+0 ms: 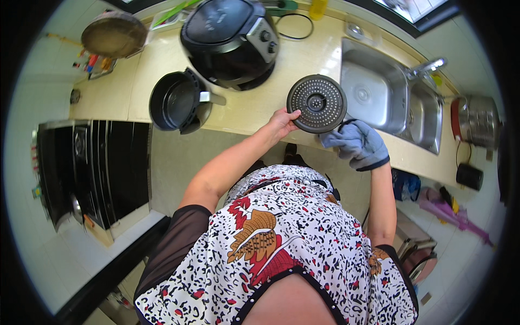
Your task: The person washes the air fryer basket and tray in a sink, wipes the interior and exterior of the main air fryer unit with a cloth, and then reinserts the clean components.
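My left hand [283, 123] grips the rim of a round, dark perforated air fryer plate [317, 103], thumb on its upper face, just over the counter's front edge. At the plate's lower right, my right hand [362, 146] is covered by a grey-blue cloth [357, 142] with a dark border; its fingers are hidden. The cloth lies close against the plate's rim. Left of my hands, the black air fryer basket [176, 101] stands at the counter edge with its handle towards the right. Behind it is the black air fryer body [229, 44].
A double stainless steel sink [371, 91] with a faucet [428, 68] lies to the right. A black ring [298, 26] rests at the back of the beige counter [239, 111]. A round pan [115, 34] stands back left, a steel pot [477, 122] far right.
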A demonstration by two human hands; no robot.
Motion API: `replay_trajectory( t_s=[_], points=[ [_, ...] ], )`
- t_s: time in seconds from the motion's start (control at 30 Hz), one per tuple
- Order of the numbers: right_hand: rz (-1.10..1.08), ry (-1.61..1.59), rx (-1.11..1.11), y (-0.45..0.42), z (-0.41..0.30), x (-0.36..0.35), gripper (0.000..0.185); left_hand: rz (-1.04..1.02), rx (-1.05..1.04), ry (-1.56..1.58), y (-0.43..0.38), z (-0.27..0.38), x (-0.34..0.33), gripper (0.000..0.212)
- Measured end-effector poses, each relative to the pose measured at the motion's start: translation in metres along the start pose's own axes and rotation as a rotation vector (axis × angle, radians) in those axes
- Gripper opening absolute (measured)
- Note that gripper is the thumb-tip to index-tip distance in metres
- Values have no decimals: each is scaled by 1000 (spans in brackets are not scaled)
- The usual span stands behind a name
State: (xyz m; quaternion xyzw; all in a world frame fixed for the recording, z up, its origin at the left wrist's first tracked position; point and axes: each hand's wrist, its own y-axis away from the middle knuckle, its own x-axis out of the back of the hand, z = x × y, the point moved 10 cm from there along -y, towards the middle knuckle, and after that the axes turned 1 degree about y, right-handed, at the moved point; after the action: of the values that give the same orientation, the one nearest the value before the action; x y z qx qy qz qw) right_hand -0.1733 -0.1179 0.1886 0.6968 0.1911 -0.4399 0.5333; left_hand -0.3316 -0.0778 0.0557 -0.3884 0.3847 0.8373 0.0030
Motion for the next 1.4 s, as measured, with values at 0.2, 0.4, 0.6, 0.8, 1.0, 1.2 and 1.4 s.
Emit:
replay_trajectory(
  t_s=[0.2, 0.4, 0.6, 0.8, 1.0, 1.2, 1.4],
  points=[
    [312, 187, 326, 8, -34, 14, 26, 212, -127, 16, -2, 18, 53, 15],
    [388, 291, 396, -2, -23, -27, 15, 377, -242, -47, -10, 26, 82, 17],
    [245, 445, 331, -32, 4, -93, 12, 420, -325, -168, -3, 35, 74, 18],
    [124, 612, 330, -62, 13, -122, 16, 438, -131, -667, 12, 44, 49, 33],
    [47, 683, 275, -73, 36, -185, 19, 295, -383, -1424, 41, 74, 2, 49],
    [-77, 681, 380, -110, 41, -209, 31, -152, -1335, -886, 145, 115, -22, 33],
    [-147, 1096, 610, -123, 40, -233, 44, 506, -914, -1322, 196, 141, 42, 16]
  ],
)
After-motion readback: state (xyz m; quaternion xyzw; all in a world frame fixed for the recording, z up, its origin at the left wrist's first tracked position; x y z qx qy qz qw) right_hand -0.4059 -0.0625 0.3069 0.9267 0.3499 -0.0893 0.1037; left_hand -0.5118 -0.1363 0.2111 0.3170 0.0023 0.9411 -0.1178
